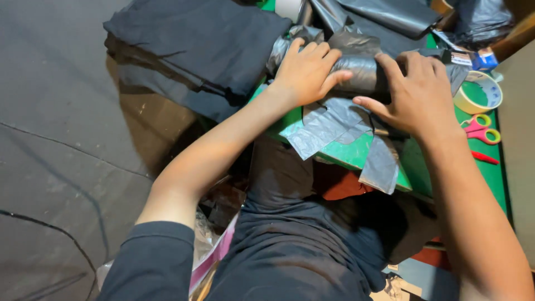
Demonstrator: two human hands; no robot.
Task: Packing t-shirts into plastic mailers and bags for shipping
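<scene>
Dark-clothed torso (301,245) fills the bottom, hiding the near edge of the green surface (356,153). Left hand (305,69) and right hand (415,92) both curl over a rolled grey plastic bundle (362,72) at the surface's middle, long axis left-right, its ends hidden under the fingers. Tape roll (478,92) and red-handled scissors (480,129) lie right; black fabric pile (195,50) upper left, partly cut off.

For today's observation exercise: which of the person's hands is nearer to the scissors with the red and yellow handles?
Right. The right hand lies just beside the scissors, pressing the grey plastic roll; the left hand grips the roll's far end.
</scene>
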